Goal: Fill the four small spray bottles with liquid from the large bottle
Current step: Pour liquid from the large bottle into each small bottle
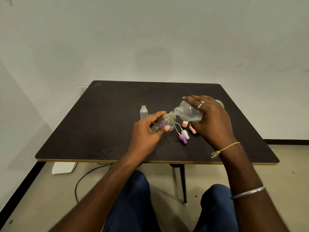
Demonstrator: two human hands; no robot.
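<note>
1. Spare bottle (144,112), uncapped and upright, stands well left of the big bottle (187,111); it is probably next, so leave it be
2. Left hand (147,129), left of the big bottle, is clamped round the small bottle (167,122); grip it firmly
3. Small bottle leans right, its mouth just under the big bottle's mouth; hold the rims nearly touching so nothing spills
4. Caps (184,137) lie loose below the big bottle, where drips would land
5. Right hand (210,118) wraps over the big bottle, which is tipped leftward; raise its base slowly and stop short of the neck
</note>
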